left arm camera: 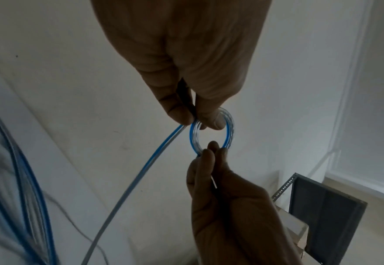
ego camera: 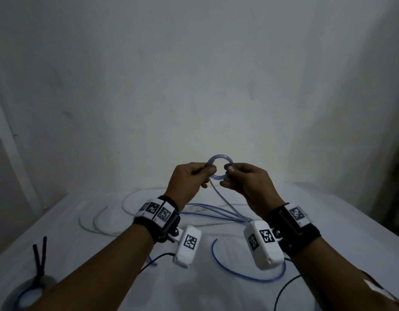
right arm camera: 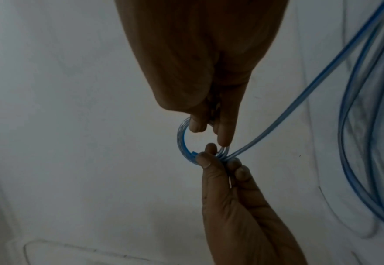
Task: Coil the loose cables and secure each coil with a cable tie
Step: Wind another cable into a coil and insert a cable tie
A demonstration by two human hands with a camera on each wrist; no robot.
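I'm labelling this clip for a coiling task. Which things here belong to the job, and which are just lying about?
In the job:
- small coil, pinched by left hand and right hand
- its loose blue-striped tail
- white cable
- tied coil

Lying about:
- metal shelf

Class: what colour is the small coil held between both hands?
Clear with a blue stripe, the coil shows best in the left wrist view.

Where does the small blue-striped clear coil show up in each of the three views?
Head: coil centre, raised between both hands.
Left wrist: coil centre, below the left hand.
Right wrist: coil centre-left, below the right hand.
Shared landmark: the cable's loose tail.
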